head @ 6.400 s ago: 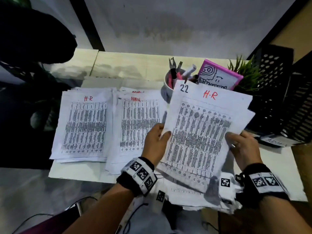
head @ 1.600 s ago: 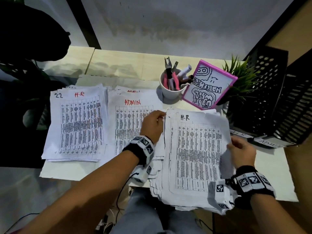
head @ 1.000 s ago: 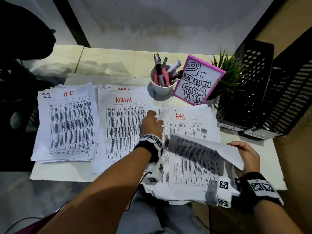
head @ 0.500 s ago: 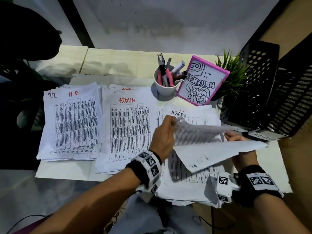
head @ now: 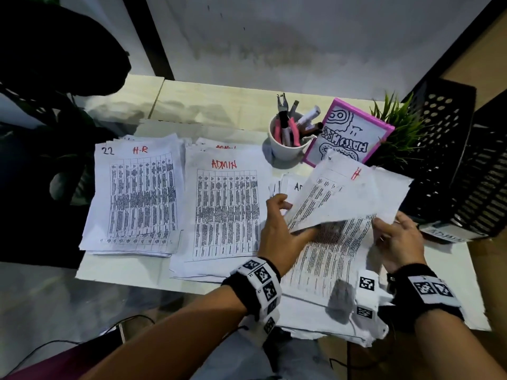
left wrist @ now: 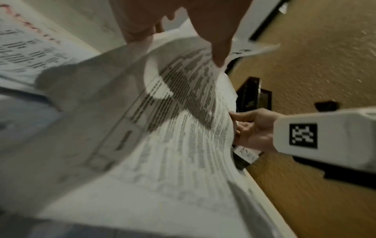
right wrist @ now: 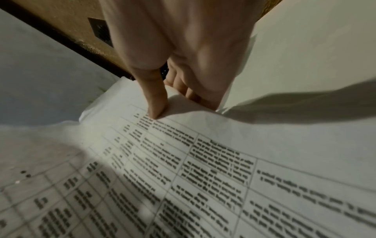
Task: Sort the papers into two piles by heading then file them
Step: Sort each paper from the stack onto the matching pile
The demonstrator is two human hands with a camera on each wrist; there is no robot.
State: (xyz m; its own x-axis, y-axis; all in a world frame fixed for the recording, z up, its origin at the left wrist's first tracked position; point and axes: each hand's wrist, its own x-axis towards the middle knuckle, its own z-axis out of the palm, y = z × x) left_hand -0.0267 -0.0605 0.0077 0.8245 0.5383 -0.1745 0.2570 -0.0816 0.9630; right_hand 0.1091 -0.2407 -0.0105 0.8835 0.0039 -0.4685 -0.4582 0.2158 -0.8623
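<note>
L hand (head: 279, 231), lower centre of the head view, is pinching the near-left edge of 1 lifted sheet (head: 345, 196) betw thumb and fingers; the sheet is angling up toward the upper right, its red heading mark partly readable, starting w/ "H". In the L wrist view the same sheet (left wrist: 183, 83) is curling under the fingertips (left wrist: 219, 59), blurred. R hand (head: 397, 242), lower right, is gripping the right edge of the paper: thumb on top, fingers tucked under, as the R wrist view (right wrist: 158, 103) is showing. Can't tell whether it's holding the lifted sheet, the stack top, or both.

The unsorted stack (head: 329, 270) is lying under both hands at lower centre-right, overhanging the desk (head: 219, 105) front edge. 2 sorted piles are sitting to its left: H.R pile (head: 137, 196) at centre left, marked "22", and ADMIN pile (head: 225, 212) just beside it, middle of frame.

Upper right: white cup of pens (head: 288, 141), pink-framed board (head: 348, 135) leaning, small green plant (head: 400, 133), black mesh file trays (head: 461, 165) w/ an ADMIN label (head: 444, 234).
</note>
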